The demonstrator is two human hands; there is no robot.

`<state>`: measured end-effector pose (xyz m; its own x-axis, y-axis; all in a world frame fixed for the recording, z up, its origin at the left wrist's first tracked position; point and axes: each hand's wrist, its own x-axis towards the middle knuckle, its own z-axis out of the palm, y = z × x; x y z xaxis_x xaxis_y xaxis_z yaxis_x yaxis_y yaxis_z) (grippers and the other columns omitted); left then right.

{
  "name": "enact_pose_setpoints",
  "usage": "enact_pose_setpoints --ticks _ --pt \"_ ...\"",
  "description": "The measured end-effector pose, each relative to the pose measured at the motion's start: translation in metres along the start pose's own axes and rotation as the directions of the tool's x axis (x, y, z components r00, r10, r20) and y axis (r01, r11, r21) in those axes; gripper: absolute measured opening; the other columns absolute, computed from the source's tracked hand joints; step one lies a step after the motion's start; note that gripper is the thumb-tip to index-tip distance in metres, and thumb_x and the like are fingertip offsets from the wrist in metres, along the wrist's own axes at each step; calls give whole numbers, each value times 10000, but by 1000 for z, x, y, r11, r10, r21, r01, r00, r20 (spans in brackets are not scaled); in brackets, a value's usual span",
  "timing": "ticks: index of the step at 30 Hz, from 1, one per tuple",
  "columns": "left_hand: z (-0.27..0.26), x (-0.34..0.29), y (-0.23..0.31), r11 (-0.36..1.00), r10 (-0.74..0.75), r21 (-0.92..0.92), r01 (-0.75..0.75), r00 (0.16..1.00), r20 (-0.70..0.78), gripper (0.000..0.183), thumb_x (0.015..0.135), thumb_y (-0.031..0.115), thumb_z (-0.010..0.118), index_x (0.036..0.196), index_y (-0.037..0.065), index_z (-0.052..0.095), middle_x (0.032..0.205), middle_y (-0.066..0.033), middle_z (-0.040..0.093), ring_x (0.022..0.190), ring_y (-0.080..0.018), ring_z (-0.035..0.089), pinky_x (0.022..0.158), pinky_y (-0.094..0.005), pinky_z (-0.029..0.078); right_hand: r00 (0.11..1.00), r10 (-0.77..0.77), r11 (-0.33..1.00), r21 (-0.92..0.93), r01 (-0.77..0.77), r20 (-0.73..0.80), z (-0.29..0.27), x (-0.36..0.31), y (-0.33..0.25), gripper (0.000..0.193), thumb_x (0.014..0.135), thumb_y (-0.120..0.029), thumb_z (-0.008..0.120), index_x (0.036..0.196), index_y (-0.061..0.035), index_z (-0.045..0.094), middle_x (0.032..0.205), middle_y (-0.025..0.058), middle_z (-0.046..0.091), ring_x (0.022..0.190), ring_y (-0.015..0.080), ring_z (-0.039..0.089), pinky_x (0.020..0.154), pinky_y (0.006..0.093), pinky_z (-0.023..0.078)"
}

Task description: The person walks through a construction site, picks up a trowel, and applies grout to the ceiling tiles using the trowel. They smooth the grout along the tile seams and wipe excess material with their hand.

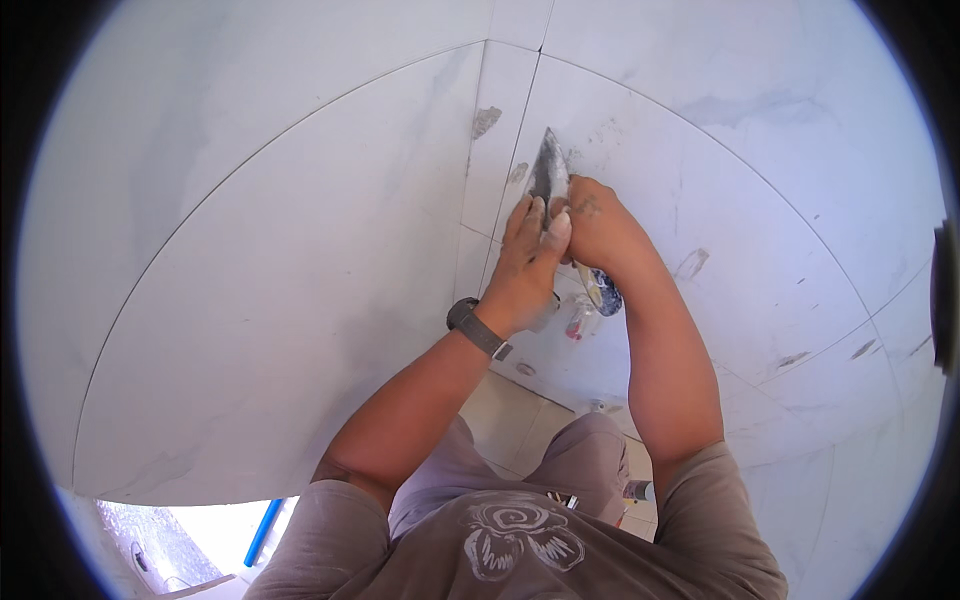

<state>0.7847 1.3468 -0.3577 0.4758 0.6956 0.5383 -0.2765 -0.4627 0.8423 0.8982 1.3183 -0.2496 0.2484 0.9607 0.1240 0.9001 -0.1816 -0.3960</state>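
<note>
A trowel (548,168) with a pointed metal blade, smeared with grey paste, is tilted tip upward in front of the tiled wall. My right hand (598,220) is closed round its lower part, back of the hand outward, with most fingers hidden. From under that hand sticks out a dark blue and cream piece (603,292); whether it is the trowel's handle I cannot tell. My left hand (530,255), with a dark watch on the wrist, has its fingers and thumb against the base of the blade. Pale residue coats its fingertips.
White marbled tiles meet at a corner, with thin joints (515,140) and grey paste smears (487,122). A small clear item with red (578,322) is below my hands. Beige floor tiles (500,410) lie by my legs. A blue pipe-like thing (263,532) is at the lower left.
</note>
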Motion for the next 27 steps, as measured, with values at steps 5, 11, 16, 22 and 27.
enact_pose_setpoints --ticks 5,11,16,22,27 --pt "0 -3 -5 997 -16 -74 8 994 -107 886 1066 601 361 1534 -148 289 1641 -332 197 1532 -439 201 1257 -446 173 992 -124 990 -64 124 -6 7 -5 9 309 798 -108 749 1023 80 651 1003 284 687 983 439 687 848 466 566" --pt "-4 4 7 979 -116 164 121 992 -39 897 1062 604 372 1532 -153 272 1630 -346 198 1518 -450 219 1255 -456 175 979 -193 979 52 197 -66 0 5 -2 256 880 -154 659 912 100 660 884 288 688 828 423 718 749 455 577" --pt "-22 21 14 1000 9 21 -8 1000 -28 792 1092 552 290 1519 -115 325 1593 -351 276 1504 -475 216 1257 -470 156 985 -158 987 -26 160 72 -12 25 -23 206 839 -104 716 925 83 724 1041 267 683 953 410 718 830 435 589" --pt "-25 26 15 999 6 -34 -8 999 -36 748 1101 533 266 1472 -99 415 1562 -352 331 1476 -477 249 1240 -484 189 984 -168 986 -3 168 64 -9 33 -25 257 857 -156 699 871 101 698 948 273 705 891 376 729 778 436 586" --pt "-34 29 17 1000 10 17 -9 999 -50 691 1102 507 292 1406 -84 482 1510 -341 403 1441 -469 315 1223 -479 238 988 -155 987 -43 154 -6 -3 36 -31 226 850 -140 681 828 85 686 776 260 712 731 353 745 646 410 579"
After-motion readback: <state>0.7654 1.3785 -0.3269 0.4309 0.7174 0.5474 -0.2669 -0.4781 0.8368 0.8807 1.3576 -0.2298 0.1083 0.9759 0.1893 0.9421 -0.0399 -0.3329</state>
